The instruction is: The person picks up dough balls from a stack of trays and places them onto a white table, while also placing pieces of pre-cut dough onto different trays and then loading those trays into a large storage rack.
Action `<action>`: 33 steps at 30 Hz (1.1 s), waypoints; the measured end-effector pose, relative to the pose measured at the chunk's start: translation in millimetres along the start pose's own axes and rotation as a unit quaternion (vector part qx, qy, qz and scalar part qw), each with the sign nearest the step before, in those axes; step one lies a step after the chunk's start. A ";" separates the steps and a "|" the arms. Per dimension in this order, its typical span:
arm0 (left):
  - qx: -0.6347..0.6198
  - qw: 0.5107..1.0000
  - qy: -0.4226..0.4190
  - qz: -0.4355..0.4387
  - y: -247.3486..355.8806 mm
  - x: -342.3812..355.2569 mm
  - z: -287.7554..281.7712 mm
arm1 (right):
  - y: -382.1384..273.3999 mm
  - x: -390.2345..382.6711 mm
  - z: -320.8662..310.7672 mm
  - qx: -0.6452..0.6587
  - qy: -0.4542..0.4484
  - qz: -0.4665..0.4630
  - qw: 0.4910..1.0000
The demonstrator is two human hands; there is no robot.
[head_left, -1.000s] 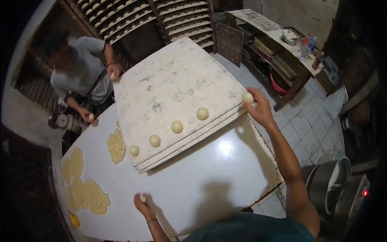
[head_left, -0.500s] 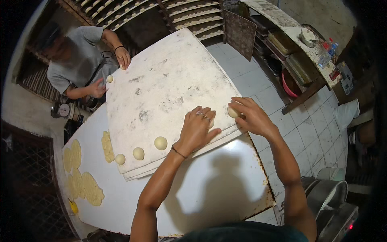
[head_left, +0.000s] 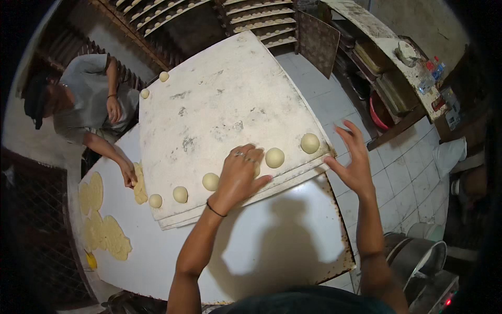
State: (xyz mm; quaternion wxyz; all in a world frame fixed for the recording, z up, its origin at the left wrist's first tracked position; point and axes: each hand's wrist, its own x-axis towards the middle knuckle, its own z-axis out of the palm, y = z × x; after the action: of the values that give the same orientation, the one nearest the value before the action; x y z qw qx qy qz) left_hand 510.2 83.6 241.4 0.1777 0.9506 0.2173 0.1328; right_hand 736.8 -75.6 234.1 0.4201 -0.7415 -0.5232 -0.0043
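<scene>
A row of several pale, round dough balls lies along the near edge of a floured white board (head_left: 209,115). My left hand (head_left: 241,170) is cupped over one dough ball (head_left: 256,169), which shows only partly beside the fingers. Just right of that hand sits another dough ball (head_left: 274,157). The rightmost dough ball (head_left: 310,143) rests near the board's right corner, untouched. My right hand (head_left: 353,163) is beside that corner, fingers spread and holding nothing. To the left of my left hand are a partly covered dough ball (head_left: 210,181) and two smaller-looking ones.
Under the stacked boards is a white table (head_left: 293,251) with flattened dough sheets (head_left: 112,238) on its left. Across from me, a co-worker's hand (head_left: 128,172) touches dough pieces (head_left: 139,183). Two dough balls stand at the board's far left. Shelves (head_left: 261,23) hold shaped dough.
My right hand has let go of the rightmost dough ball and moved right, opening. My left hand has shifted slightly left. The co-worker's hand has left the board for the dough pieces.
</scene>
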 end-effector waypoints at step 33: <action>-0.365 0.713 0.211 -0.560 -122.1 -662.9 -66.9 | -565.1 -239.4 643.1 0.086 -0.503 -0.079 0.857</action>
State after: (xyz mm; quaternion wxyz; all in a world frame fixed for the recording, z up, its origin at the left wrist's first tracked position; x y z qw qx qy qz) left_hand -133.5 -99.8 137.3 0.5020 0.4634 0.6763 0.2755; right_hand -90.6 199.3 60.8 0.1605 -0.5599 -0.7181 0.3810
